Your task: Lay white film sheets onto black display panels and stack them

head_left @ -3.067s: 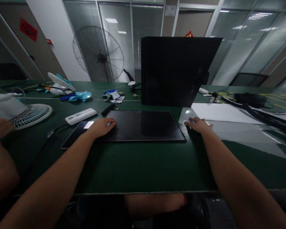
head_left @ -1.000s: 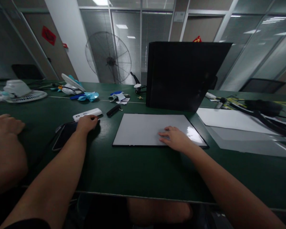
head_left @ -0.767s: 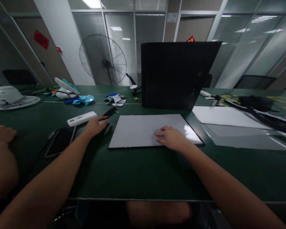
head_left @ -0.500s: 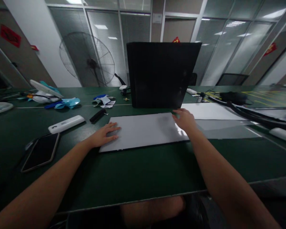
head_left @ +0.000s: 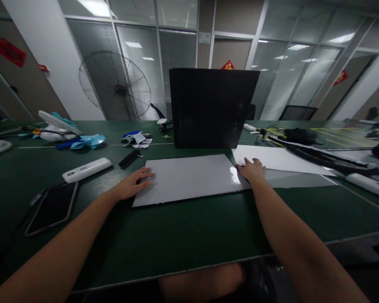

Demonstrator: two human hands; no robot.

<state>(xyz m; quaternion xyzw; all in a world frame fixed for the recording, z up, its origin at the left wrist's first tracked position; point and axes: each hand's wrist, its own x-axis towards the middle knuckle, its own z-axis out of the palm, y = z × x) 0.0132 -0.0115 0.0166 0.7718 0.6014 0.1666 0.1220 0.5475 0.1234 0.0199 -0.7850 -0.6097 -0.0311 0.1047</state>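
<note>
A flat whitish rectangular panel (head_left: 189,176) with thin dark edges lies on the green table (head_left: 183,240) in front of me. Fingers of my left hand (head_left: 134,183) rest spread over its left end. My right hand (head_left: 252,169) is at the panel's right edge, fingers apart, partly over a white sheet (head_left: 281,160). Its thumb side meets the panel's edge; whether it presses on the panel I cannot tell. Under and in front of the white sheet lies a greyish translucent sheet (head_left: 297,180).
A tall black box-like panel (head_left: 211,109) stands behind the whitish one. Left are a phone (head_left: 53,207), a white elongated device (head_left: 87,169), a small black object (head_left: 129,158) and blue-and-white scraps (head_left: 137,138). Black curved strips (head_left: 331,158) and a white bar (head_left: 369,185) lie right.
My right hand has shifted right, from the panel's far right corner to its right edge by the white sheet. My left hand stays on the left end. The camera view has tilted slightly up.
</note>
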